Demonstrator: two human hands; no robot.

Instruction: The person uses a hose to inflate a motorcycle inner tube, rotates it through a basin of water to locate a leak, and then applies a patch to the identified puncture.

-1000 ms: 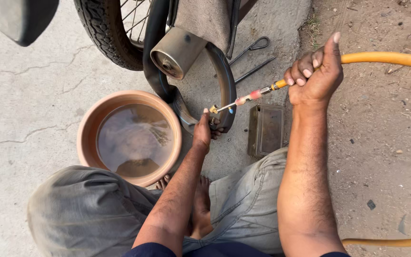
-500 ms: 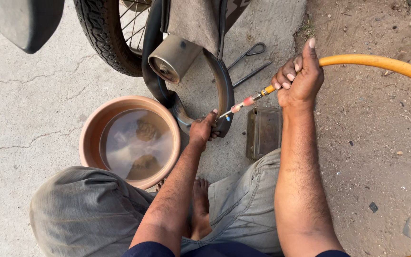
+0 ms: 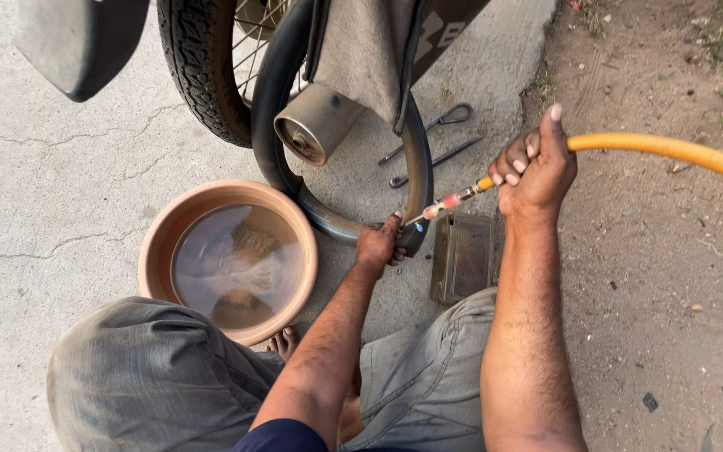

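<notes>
Fingers of my left hand (image 3: pixel 381 244) are closed around the low part of the black inner tube (image 3: pixel 274 100), at the place where its valve is, so the valve does not turn away from the nozzle. With my right hand (image 3: pixel 535 164) I grip the end of the yellow air hose (image 3: pixel 671 148); the thumb points up and the other fingers are wrapped around it, and the thin metal nozzle (image 3: pixel 449 201) goes down and to the left until it meets the tube at my left hand.

Nearest to me are my knees in grey trousers, because I squat on the concrete ground (image 3: pixel 52 209). Just before my left knee stands a round clay-coloured basin (image 3: pixel 228 261) with cloudy water. Near my right knee lies a small dark box (image 3: pixel 464 255) on the concrete, just under the nozzle.

Farther away the tube hangs in a loop around the motorcycle's exhaust pipe (image 3: pixel 315 124) and beside the rear tyre (image 3: pixel 202 67). Behind it two long metal tyre levers (image 3: pixel 433 142) lie near the edge where concrete meets the bare earth.
</notes>
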